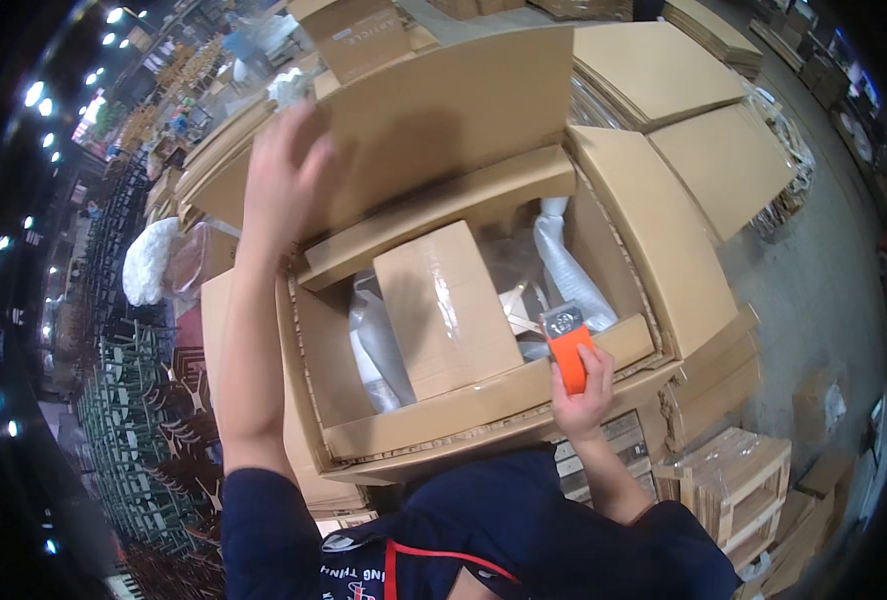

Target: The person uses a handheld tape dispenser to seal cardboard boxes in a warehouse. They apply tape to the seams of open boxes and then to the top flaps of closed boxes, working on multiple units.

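An open cardboard box [603, 240] is in front of me, its far flap [443, 110] standing up and its right flap [653, 240] folded outward. Inside sits a smaller closed carton [448, 310] with clear tape along its top. Foam-wrapped parts lie to either side of it, one on the left [378, 345] and one on the right [568, 265]. Over the box's near right edge, my right hand [583, 395] grips an orange-handled tool [569, 355] with a grey metal head; its kind is unclear. My left hand [285, 165], slightly blurred, is raised near the far flap's left end, thumb apart from the fingers, with nothing visible in it.
Flat cardboard sheets [663, 75] are stacked beyond the box at right. A wooden pallet-like stack [738, 490] stands at lower right. Rows of green metal frames [128, 420] fill the left, near a white wrapped bundle [150, 262]. Another carton [353, 40] rises behind.
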